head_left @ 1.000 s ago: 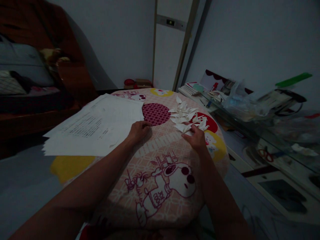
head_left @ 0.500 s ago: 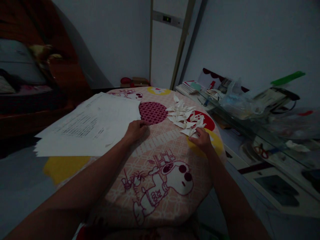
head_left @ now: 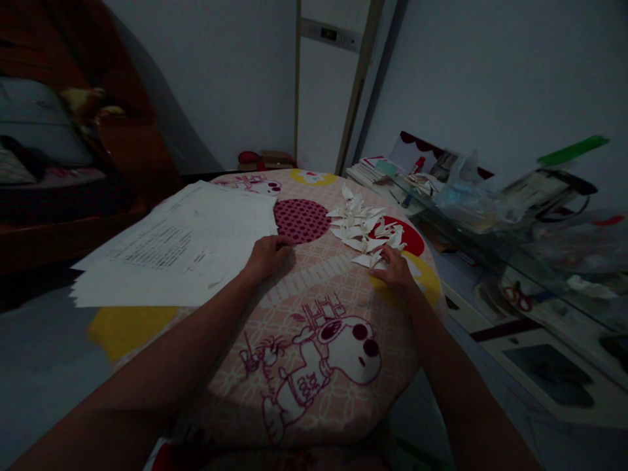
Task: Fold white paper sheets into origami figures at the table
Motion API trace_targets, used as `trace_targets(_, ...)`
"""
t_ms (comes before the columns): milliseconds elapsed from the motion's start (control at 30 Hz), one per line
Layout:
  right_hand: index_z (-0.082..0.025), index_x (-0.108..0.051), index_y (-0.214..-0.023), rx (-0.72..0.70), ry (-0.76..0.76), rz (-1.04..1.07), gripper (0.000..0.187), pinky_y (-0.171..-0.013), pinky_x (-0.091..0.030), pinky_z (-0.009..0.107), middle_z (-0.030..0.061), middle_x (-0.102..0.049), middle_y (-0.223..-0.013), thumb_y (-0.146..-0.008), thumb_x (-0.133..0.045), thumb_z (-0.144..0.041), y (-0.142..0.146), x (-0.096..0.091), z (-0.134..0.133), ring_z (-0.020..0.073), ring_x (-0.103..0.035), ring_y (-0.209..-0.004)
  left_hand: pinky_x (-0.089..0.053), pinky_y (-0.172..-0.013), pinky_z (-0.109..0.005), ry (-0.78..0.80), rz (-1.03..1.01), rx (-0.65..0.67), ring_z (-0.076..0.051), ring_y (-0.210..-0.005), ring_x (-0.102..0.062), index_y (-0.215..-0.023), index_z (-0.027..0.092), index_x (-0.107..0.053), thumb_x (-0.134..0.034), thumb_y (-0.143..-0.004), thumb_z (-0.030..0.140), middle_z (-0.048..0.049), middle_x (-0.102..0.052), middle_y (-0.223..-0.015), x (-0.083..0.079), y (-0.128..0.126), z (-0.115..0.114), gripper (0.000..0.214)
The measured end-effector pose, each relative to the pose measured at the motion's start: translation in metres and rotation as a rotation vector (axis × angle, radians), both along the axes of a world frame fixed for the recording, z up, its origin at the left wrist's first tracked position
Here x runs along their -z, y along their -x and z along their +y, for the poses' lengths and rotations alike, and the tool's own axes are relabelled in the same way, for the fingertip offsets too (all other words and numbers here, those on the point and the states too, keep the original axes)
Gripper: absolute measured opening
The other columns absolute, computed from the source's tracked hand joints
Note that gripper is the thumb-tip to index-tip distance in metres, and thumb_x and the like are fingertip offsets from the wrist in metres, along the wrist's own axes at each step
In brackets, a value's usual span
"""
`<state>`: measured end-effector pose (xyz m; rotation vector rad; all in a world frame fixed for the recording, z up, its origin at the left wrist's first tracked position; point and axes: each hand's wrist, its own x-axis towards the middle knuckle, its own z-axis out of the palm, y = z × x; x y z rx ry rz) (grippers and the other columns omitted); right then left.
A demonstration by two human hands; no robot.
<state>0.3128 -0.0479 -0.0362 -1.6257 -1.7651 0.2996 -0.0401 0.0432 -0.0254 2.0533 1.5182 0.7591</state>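
Observation:
Several white folded paper cranes sit bunched together on the right part of the table. My right hand is at the near end of the bunch, its thumb and fingers closed on the nearest paper crane, which rests on the cloth. My left hand lies on the patterned tablecloth, fingers loosely curled together, and nothing shows in them. Just left of it is a stack of large white sheets, the top one printed with lines of text.
A glass-topped stand to the right holds plastic bags, papers and a green strip-like object. Scissors lie on its lower level. Wooden furniture is at the left, and a tall white cabinet unit stands behind the table.
My right hand has shifted very slightly at the nearest crane, which sits a little further left. My left hand stays in place. The view has moved slightly.

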Motion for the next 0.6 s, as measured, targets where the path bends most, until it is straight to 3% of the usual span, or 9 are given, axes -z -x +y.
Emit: trace_targets(600,-0.016,-0.066,-0.125,0.036,-0.071,0.113,0.065,-0.095,-0.052,0.046,0.0144,-0.069,-0.119,-0.065,-0.081,-0.037,-0.0014,-0.0024,-0.0096,0.0285,-0.067,-0.102,-0.051,-0.095,-0.037,-0.007,0.0,0.006,-0.029,-0.097,-0.07,-0.104,0.015,-0.08,-0.055,-0.08,0.021,-0.011,-0.078,-0.103,-0.0003,0.0002,-0.0003,0.035)
